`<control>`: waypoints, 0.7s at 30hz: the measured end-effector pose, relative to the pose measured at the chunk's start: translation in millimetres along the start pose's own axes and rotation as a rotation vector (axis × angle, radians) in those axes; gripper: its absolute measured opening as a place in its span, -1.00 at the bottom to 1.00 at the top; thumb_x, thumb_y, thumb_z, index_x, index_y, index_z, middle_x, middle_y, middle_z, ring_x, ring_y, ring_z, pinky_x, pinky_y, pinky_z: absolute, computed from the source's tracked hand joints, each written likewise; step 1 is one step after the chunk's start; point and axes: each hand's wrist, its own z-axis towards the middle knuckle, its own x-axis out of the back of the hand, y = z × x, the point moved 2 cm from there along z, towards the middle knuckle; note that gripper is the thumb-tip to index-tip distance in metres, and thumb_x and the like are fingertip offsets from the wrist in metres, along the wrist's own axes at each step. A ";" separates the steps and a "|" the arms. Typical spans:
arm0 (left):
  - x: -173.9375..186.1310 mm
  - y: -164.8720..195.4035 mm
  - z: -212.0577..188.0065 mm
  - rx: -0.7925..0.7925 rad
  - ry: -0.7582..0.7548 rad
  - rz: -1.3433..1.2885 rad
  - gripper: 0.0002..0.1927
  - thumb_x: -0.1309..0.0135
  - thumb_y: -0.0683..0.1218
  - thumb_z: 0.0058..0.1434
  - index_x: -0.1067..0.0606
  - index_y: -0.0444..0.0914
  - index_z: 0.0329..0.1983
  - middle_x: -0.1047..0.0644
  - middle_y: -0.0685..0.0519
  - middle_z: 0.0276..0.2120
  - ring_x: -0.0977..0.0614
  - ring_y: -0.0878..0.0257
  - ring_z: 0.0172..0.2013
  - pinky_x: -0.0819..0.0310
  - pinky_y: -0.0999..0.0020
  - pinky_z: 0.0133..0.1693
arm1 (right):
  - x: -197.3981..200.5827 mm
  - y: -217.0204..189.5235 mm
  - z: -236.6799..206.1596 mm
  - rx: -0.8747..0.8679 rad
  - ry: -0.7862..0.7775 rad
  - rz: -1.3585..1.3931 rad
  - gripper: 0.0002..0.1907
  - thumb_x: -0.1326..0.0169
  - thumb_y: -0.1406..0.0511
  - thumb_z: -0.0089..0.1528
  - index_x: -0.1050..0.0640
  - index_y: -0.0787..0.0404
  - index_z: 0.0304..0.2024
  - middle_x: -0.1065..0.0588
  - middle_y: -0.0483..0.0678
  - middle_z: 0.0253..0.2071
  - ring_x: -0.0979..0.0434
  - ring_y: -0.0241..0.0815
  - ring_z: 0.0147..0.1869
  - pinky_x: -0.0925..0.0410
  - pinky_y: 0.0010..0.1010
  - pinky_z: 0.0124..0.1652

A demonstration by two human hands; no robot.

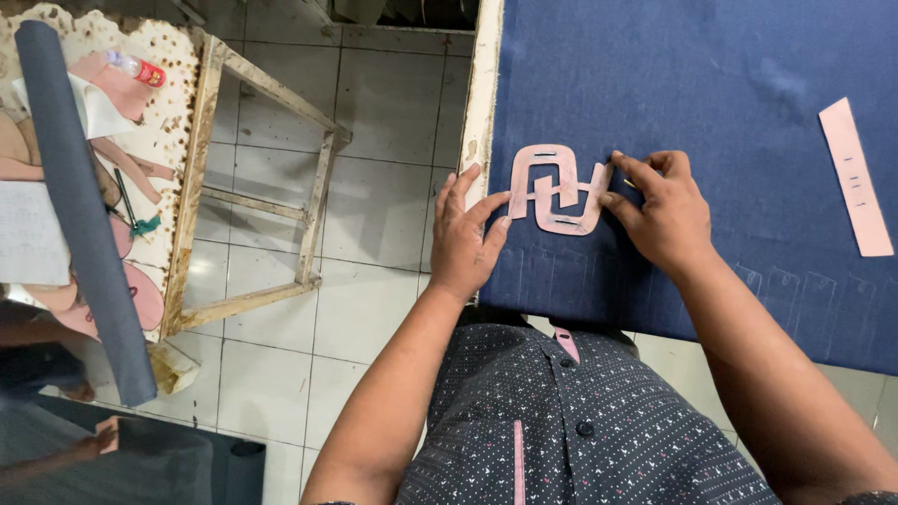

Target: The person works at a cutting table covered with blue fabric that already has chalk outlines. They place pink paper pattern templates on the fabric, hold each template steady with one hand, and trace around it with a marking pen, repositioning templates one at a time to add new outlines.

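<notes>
Two pink U-shaped cardboard templates [558, 190] lie interlocked on dark blue fabric [711, 84] near its left edge. My left hand [465, 238] presses its fingertips against the left side of the templates. On their right side rests my right hand [662, 210], its fingers curled and pinching the template edge; a small yellowish thing shows under the fingers, too hidden to identify. Faint chalk outlines run along the fabric's near edge.
A long pink strip template [856, 178] lies on the fabric at the right. To the left stands a worn wooden table [192, 140] with a rolled grey cloth [79, 206], pink pattern pieces and a small bottle [137, 67]. Tiled floor [374, 187] lies between.
</notes>
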 end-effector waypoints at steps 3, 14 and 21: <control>-2.0 -1.8 -0.5 0.009 0.009 0.007 -0.66 -0.19 -0.05 0.22 -0.60 -0.04 0.08 -0.25 0.01 0.42 -0.15 -0.18 0.45 -0.04 -0.05 0.42 | -0.6 -0.9 1.7 -0.041 -0.014 -0.011 -0.46 -0.28 0.09 0.25 -0.56 -0.11 0.29 -0.42 0.05 0.12 -0.56 0.01 0.02 -0.44 -0.16 -0.05; -2.2 -5.7 -1.6 -0.004 0.031 -0.020 -0.70 -0.17 -0.02 0.26 -0.60 -0.08 0.06 -0.28 0.01 0.41 -0.17 -0.15 0.45 -0.10 -0.01 0.43 | 0.6 -4.7 2.5 -0.064 -0.004 -0.010 -0.48 -0.30 0.09 0.23 -0.58 -0.05 0.23 -0.43 0.02 0.11 -0.57 -0.01 0.01 -0.44 -0.17 -0.05; -0.7 -2.3 -0.7 0.014 0.027 -0.003 -0.72 -0.20 -0.04 0.23 -0.65 -0.04 0.02 -0.28 0.05 0.41 -0.17 -0.13 0.44 -0.11 0.01 0.42 | -0.9 -4.9 1.6 -0.021 0.031 -0.040 -0.50 -0.30 0.09 0.23 -0.60 -0.07 0.22 -0.43 0.04 0.09 -0.56 0.00 0.01 -0.45 -0.17 -0.08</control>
